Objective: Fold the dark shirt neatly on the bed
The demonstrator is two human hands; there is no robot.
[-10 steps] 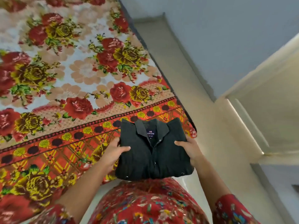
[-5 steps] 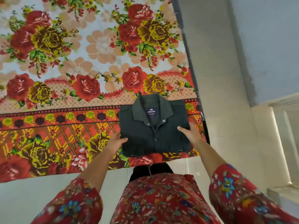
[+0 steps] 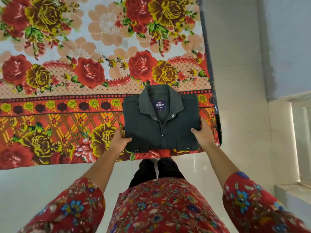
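Note:
The dark shirt (image 3: 151,128) lies folded into a neat rectangle, collar up and label showing, on the bed (image 3: 67,81) near its front right corner. My left hand (image 3: 120,140) holds the shirt's lower left edge, thumb on top and fingers under the fabric. At the lower right edge my right hand (image 3: 202,132) grips the same way, thumb on the cloth.
The bed carries a floral sheet in red, yellow and peach. Its right edge (image 3: 217,106) drops to a pale tiled floor (image 3: 244,98). A step or ledge (image 3: 289,105) rises at the far right. My legs stand close to the bed's front edge.
The shirt has gone from held off the bed's corner to lying flat on the sheet. Both hands stay on its lower corners. The view has swung to look straight down.

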